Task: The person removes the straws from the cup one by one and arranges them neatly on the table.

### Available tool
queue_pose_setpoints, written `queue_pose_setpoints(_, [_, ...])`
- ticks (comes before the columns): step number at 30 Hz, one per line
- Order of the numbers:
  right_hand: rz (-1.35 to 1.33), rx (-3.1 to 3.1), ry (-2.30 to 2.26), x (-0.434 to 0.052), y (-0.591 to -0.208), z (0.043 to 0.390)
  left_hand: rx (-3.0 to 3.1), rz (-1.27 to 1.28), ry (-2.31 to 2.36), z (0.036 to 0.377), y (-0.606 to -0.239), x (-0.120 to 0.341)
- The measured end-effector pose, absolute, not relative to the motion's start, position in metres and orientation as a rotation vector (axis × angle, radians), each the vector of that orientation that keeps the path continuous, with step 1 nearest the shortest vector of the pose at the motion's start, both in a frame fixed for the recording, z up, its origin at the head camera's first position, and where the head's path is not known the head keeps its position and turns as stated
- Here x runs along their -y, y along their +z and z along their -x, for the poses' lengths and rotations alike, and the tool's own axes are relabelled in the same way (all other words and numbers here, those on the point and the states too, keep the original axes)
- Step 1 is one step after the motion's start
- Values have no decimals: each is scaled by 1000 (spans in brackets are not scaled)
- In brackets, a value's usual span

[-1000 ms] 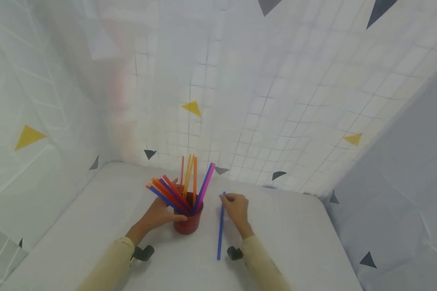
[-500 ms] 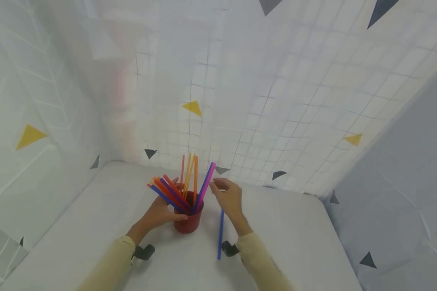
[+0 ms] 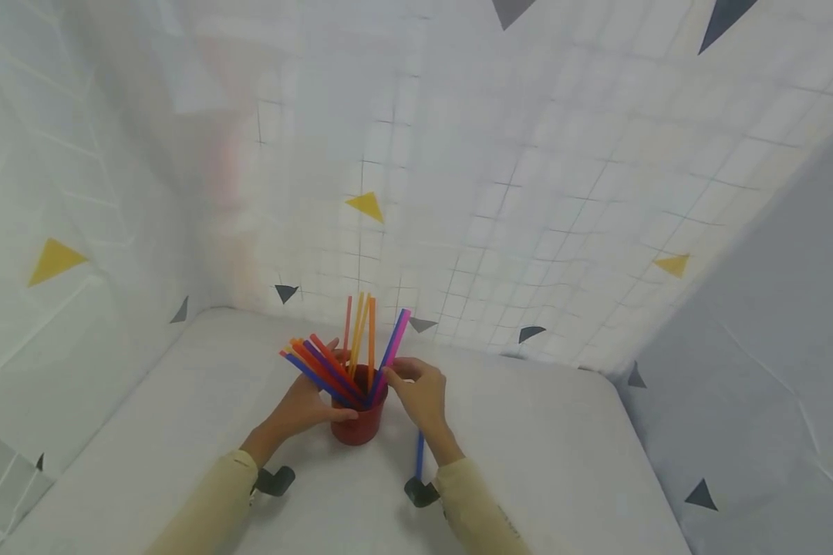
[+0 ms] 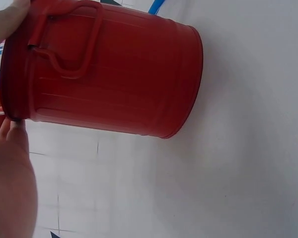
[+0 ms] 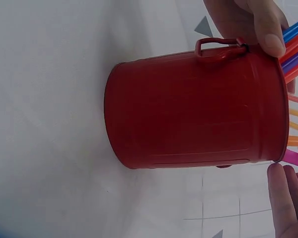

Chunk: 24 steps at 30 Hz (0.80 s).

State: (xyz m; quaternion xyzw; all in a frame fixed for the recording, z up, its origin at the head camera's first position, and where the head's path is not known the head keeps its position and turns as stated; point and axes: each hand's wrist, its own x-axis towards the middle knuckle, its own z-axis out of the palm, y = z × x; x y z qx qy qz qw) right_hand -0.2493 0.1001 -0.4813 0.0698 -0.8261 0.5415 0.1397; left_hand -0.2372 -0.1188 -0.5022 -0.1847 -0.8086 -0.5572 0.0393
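A small red metal bucket (image 3: pixel 355 428) with looped side handles stands on the white table, holding several colourful drinking straws (image 3: pixel 319 370). My left hand (image 3: pixel 304 408) grips its rim, thumb in front and fingers behind. On the opposite side, my right hand (image 3: pixel 419 391) is at the rim, beside a pink straw (image 3: pixel 397 339) that leans right with a blue one. In the right wrist view the right fingers (image 5: pixel 283 193) are extended below the rim, and the thumb overlaps the pink straw. A single blue straw (image 3: pixel 419 455) lies on the table, partly hidden beneath the right forearm.
The white-covered table (image 3: pixel 562 462) is enclosed by pale sheets with a grid and yellow and grey triangles (image 3: pixel 366 206). A dark wrist camera (image 3: pixel 275 481) sits under each sleeve, close over the table.
My right hand has left the top of the blue straw on the table, rising and moving left to the pink straw at the bucket. The left hand has kept its hold.
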Motion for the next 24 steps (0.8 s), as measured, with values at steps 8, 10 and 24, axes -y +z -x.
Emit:
queue_pose_setpoints(8, [-168,2380,1573,-98,-481,250,2451,596,-1692,243,-512,122])
queue_pose_setpoints(10, [-178,2368,1571,-98,-482,251,2446,601,-1698,245,-514,123])
queue_pose_setpoints(24, [-209,2330,1583,-97,-481,253,2478,580,-1719,236,-499,120])
